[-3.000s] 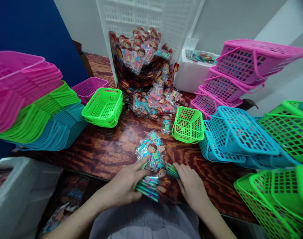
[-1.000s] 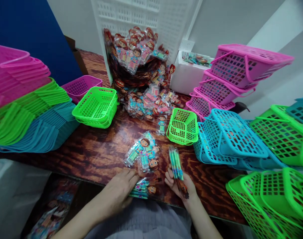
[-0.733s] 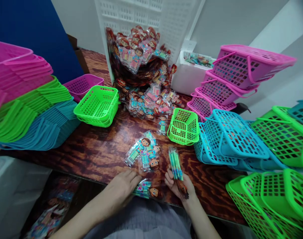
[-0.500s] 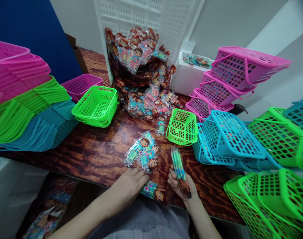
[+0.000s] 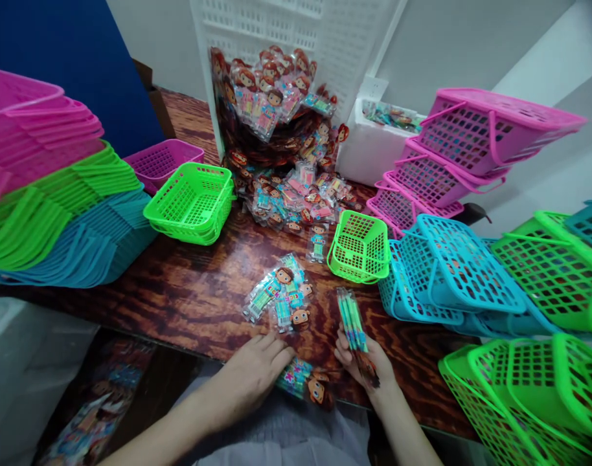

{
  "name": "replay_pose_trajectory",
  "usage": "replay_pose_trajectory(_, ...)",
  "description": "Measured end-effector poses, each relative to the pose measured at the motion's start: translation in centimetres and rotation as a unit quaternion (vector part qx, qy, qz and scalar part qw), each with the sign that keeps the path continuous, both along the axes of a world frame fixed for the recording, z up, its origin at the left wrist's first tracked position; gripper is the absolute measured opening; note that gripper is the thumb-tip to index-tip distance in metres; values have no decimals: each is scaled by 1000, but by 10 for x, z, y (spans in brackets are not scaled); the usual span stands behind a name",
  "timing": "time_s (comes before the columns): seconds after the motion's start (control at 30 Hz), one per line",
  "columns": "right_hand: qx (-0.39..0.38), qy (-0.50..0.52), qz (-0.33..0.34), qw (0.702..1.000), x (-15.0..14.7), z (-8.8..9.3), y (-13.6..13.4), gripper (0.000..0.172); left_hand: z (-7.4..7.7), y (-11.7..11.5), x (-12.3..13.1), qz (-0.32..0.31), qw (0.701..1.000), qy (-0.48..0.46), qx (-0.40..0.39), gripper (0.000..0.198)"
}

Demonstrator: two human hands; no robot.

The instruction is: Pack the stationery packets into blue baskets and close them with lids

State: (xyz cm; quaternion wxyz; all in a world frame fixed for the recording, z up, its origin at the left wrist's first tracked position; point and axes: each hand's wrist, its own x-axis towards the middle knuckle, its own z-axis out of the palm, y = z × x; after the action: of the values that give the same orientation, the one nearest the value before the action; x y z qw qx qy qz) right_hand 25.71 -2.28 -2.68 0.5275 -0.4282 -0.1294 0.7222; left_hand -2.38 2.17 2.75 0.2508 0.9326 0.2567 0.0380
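At the table's front edge my left hand [image 5: 257,369] lies palm down, its fingers curled over a clear cartoon-figure packet [image 5: 300,378] that pokes out beside the thumb; the fingertips are partly hidden. My right hand [image 5: 371,366] grips another cartoon-figure packet [image 5: 352,320], held upright with its pale green sticks at the top and its brown-haired head at the bottom. Just beyond my left hand, several similar packets [image 5: 279,294] lie in a loose overlapping heap. A single packet [image 5: 318,241] sits farther back, left of a small green basket [image 5: 358,246].
Stacked pink, green and blue baskets [image 5: 67,188] rise at the left, near a green basket [image 5: 192,204]. A white crate [image 5: 257,26] at the back spills packets [image 5: 296,194] onto the table. Filled pink baskets [image 5: 471,139], blue baskets [image 5: 471,259] and green baskets [image 5: 529,388] crowd the right.
The whole view has shifted slightly. Both hands keep their packets, with hardly any movement relative to the table.
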Motion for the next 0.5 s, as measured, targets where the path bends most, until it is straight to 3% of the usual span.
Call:
replay_pose_trajectory(0.2, 6, -78, 39, 996, 9, 6, 6, 26, 2, 0, 0, -11, 1000, 1, -6, 31)
replay_pose_trajectory(0.4, 6, -118, 68, 991, 9, 33, 22, 35, 4, 1, 0, -6, 1000, -3, -3, 28)
replay_pose_trajectory(0.5, 8, -110, 71, 991, 6, 38, 27, 37, 5, 0, 0, -7, 1000, -5, -3, 32)
